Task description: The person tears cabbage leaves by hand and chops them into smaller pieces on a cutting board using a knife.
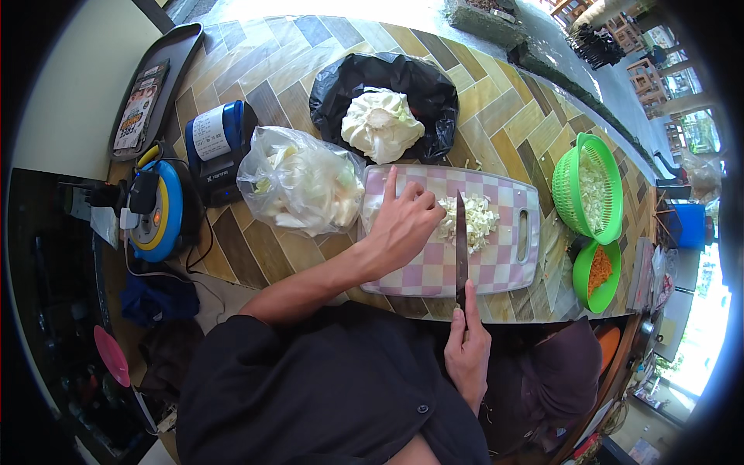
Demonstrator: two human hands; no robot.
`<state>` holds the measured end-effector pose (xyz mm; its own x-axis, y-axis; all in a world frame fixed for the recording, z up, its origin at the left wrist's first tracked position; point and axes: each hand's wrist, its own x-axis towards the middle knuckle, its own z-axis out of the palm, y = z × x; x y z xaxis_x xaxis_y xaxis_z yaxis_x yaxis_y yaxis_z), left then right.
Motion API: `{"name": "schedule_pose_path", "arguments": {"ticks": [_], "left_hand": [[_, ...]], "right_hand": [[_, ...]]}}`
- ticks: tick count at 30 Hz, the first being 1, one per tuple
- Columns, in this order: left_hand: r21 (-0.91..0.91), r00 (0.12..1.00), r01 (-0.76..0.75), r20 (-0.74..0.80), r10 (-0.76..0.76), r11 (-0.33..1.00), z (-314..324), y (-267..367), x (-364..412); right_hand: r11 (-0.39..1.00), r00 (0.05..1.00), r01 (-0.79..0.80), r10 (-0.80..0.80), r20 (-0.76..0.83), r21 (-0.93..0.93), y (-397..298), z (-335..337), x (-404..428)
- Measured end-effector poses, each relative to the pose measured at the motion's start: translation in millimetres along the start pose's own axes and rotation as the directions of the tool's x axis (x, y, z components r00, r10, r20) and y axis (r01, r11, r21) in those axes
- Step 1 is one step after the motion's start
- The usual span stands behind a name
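Note:
My right hand [469, 349] grips the handle of a long kitchen knife [462, 250], its blade lying across finely chopped cabbage [479, 224]. That pile sits on a pink-and-white checked cutting board [418, 279] with a slotted handle at its right end. Over the board, my left hand [407, 224] has curled fingers at the pile's left edge and one finger stretched outward. What lies under its fingertips is hidden. Beyond the board, a trimmed cabbage head [382, 125] rests on a black plastic bag [334, 93]. Left of the board stands a clear plastic bag [302, 180] of pale cabbage pieces.
A green colander [567, 186] of shredded cabbage and a green bowl [584, 279] of shredded carrot stand at right. At left are a receipt printer [218, 174], a blue-and-yellow cable reel [160, 215] and a dark tray [180, 64]. Dark purple cloth [561, 372] is below the table edge.

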<state>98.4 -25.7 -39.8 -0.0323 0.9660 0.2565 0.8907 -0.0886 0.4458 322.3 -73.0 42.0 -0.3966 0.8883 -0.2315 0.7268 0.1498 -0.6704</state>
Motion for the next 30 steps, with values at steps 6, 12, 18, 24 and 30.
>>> {"name": "schedule_pose_path", "arguments": {"ticks": [6,12,18,24,30], "left_hand": [[-0.222,0.983,0.078,-0.145,-0.112,0.972,-57,-9,-5],[-0.211,0.995,0.075,-0.043,-0.086,0.975,-101,-24,-25],[-0.166,0.975,-0.020,0.214,0.055,0.986,-93,-25,-43],[-0.171,0.985,-0.029,0.162,0.057,0.985,-81,-25,-44],[-0.467,0.993,0.114,0.084,-0.084,0.877,-90,-13,-24]], "right_hand": [[0.999,0.999,0.000,0.002,-0.035,0.043,2,-3,-3],[0.988,0.987,-0.153,0.153,0.045,0.011,-8,-1,4],[0.987,0.998,-0.064,0.063,0.010,0.145,7,15,12],[0.980,0.994,-0.094,0.101,-0.031,0.177,4,12,14],[0.966,0.981,-0.189,0.193,-0.005,0.174,0,4,13]]}}
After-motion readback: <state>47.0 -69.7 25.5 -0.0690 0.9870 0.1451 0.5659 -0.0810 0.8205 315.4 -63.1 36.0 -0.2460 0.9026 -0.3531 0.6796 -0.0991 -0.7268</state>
